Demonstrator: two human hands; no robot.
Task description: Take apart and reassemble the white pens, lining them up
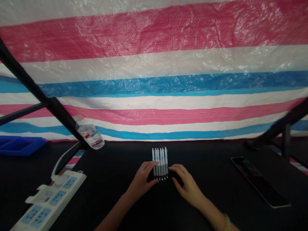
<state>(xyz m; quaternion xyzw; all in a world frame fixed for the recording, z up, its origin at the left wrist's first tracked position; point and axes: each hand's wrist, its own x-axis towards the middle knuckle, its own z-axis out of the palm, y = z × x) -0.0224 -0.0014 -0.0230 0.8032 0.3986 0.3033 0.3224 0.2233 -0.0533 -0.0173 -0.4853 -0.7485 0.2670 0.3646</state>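
Flanking pens, curved inward: left hand, right hand.

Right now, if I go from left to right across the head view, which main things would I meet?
White rectangular power strip, clear plastic bottle, left hand, row of white-and-grey pens, right hand, flat black rectangular device.

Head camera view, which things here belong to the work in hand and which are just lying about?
In the work, it seems:
- row of pens, between the two hands
- left hand, at the row's left side
- right hand, at its right side

Apparently just lying about:
- bottle
- power strip
- phone
- blue tray
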